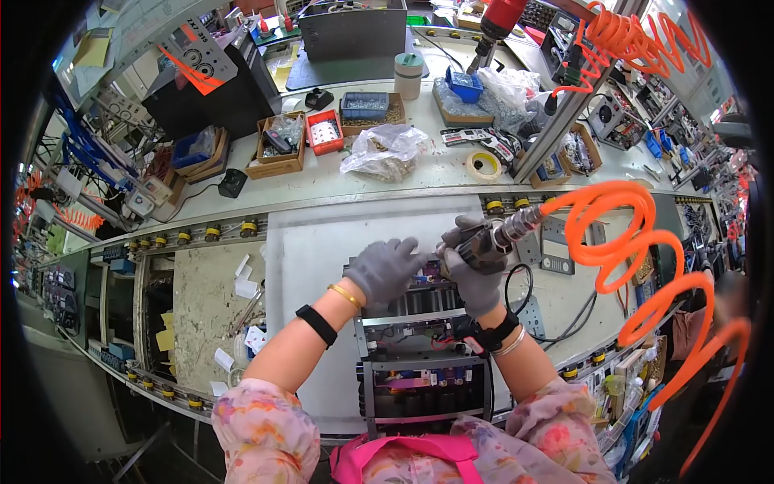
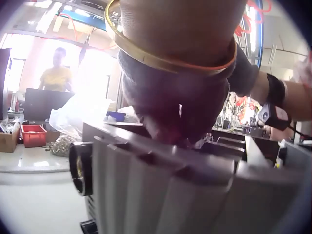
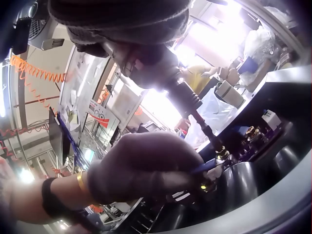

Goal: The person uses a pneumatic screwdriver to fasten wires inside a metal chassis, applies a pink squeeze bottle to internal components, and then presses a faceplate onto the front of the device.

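Note:
My right hand [image 1: 477,282], in a grey glove, grips a dark air screwdriver [image 1: 486,246] by its body. In the right wrist view its bit [image 3: 208,130] points down onto a brass terminal [image 3: 223,155] inside an open metal chassis [image 1: 415,318]. My gloved left hand [image 1: 380,270] reaches over the finned side [image 2: 141,190] of the chassis. Its fingertips lie right beside the bit, at a small bluish part [image 3: 204,167]; I cannot tell whether they pinch it. Shiny black cylinders [image 3: 241,183] sit below the terminal, partly in shadow.
An orange coiled hose [image 1: 621,242] runs from the screwdriver to the right. Roller rails [image 1: 212,232] border the work surface. Behind stand a red bin [image 1: 325,133], cardboard boxes, a clear plastic bag [image 1: 385,153] and a tape roll [image 1: 484,165]. A red driver [image 1: 501,18] hangs overhead.

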`<state>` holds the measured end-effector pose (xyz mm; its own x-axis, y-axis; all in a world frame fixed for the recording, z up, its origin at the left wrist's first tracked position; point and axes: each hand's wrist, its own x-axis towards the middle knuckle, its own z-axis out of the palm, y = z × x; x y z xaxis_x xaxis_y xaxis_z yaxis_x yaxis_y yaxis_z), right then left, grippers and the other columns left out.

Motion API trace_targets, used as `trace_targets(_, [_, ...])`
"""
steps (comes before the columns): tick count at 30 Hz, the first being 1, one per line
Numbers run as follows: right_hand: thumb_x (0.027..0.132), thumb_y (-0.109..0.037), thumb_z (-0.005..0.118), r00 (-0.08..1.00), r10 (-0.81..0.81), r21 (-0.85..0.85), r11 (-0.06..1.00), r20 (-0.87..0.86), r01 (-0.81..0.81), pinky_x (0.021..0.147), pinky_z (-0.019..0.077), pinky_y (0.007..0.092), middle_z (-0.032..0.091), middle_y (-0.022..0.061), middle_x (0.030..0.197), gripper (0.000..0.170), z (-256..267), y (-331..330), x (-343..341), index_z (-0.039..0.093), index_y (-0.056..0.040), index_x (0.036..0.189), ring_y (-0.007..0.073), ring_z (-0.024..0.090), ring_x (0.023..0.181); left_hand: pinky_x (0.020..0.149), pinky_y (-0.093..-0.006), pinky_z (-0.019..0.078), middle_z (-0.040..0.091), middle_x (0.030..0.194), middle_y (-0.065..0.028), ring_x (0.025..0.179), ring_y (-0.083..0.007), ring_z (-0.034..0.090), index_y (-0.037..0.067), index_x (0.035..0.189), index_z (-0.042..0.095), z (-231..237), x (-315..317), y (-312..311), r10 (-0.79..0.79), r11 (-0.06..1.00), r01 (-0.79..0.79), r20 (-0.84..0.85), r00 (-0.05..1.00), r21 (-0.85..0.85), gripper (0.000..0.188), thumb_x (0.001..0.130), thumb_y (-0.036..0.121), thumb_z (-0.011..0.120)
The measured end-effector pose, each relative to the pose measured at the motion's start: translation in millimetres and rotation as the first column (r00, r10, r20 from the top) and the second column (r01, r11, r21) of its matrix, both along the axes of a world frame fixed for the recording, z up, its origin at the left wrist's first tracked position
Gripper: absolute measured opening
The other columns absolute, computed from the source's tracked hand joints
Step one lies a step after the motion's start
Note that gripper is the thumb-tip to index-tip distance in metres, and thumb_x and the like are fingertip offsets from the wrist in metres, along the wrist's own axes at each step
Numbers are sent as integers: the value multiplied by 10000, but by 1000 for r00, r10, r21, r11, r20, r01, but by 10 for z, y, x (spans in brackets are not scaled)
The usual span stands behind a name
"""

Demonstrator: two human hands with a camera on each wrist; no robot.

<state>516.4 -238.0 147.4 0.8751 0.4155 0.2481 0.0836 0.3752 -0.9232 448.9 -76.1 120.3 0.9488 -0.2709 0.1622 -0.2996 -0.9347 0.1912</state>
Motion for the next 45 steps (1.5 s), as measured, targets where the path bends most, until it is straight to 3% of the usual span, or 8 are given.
trace_targets(2, [728,121,596,1000,-2,-20,1000,10,2,737,501,258,591,77,915,414,-22,29,-5,498,0,1113,117,587,828,577,-383,514,563,790,-100,743,-276,609,60,925,590,-79,93,51,-48,991,38,75,996,126,236,736,201,586])
trace_targets(5, [734,91,616,999,26,-81,996,46,-22,723,500,251,599,72,870,355,-99,42,-25,520,9,1065,112,588,799,579,-373,516,563,762,-94,731,-261,611,42,858,577,-184,175,46,-61,985,64,-25,998,163,190,754,201,566])
trace_targets(13, [743,124,591,999,29,-90,995,-17,-30,626,496,234,594,62,815,347,-11,167,-36,519,12,1064,100,579,714,646,-377,516,604,823,-113,740,-296,620,53,859,571,-187,261,0,118,993,-116,-153,981,22,159,788,195,568])
trace_targets(23, [728,97,594,995,67,-163,985,77,-54,723,490,238,588,50,865,407,26,173,-88,509,26,1119,96,577,795,738,-392,491,610,867,-88,854,-287,602,97,897,583,-63,213,66,190,973,-220,-319,928,-61,263,711,266,657])
trace_targets(27, [729,81,599,995,67,-161,986,78,-54,751,483,238,586,54,904,404,17,182,-80,514,37,1121,96,574,830,785,-339,441,632,873,-62,881,-230,585,131,891,617,140,33,226,173,984,-161,-177,969,80,269,699,316,653])
trace_targets(30, [731,85,597,997,62,-158,986,46,-54,757,481,239,586,58,915,401,7,193,-76,513,41,1121,99,575,834,788,-366,451,623,871,-76,878,-255,587,106,913,592,-67,54,213,185,981,-160,-280,942,111,345,679,348,668])
trace_targets(35, [738,90,597,997,72,-136,989,39,-66,773,477,247,587,61,919,410,-10,125,-62,506,32,1134,107,574,852,729,-370,491,617,864,-97,869,-267,599,95,871,568,-288,124,117,251,960,-201,-278,927,196,208,748,252,627])
trace_targets(45, [730,75,611,997,65,-120,991,35,-60,770,482,248,589,59,902,412,-37,140,-54,512,25,1127,106,580,840,782,-383,485,588,906,-113,917,-291,574,79,891,560,-145,111,175,204,977,-212,-343,917,16,307,715,304,672])
